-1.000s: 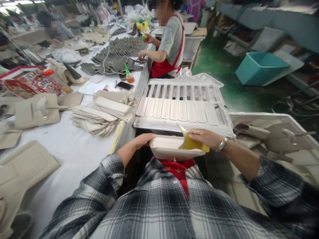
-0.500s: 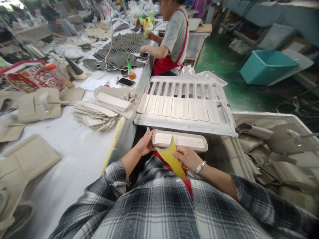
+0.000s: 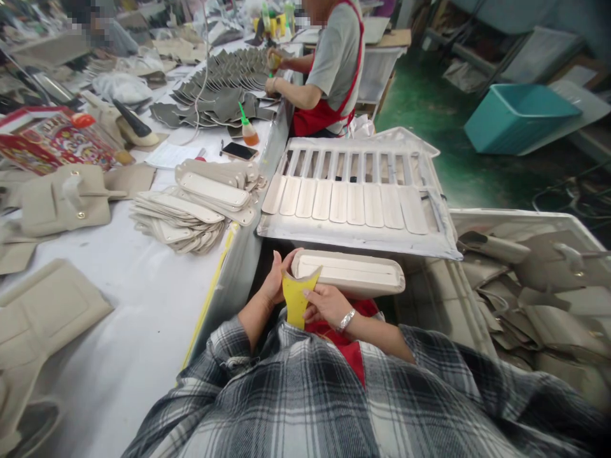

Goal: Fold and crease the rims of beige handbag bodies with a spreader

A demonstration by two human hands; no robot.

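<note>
The left hand [image 3: 274, 281] grips the left end of a long cream padded strip [image 3: 356, 272], held level over the lap at mid-view. The right hand [image 3: 325, 304] pinches a yellow scraper [image 3: 296, 298] whose notched top edge touches that same end. At 12 o'clock from the strip lies a white slatted tray [image 3: 358, 240] lined with similar strips — at 10 o'clock, a stack of strips [image 3: 191, 213] sits on the white table [image 3: 119, 305].
</note>
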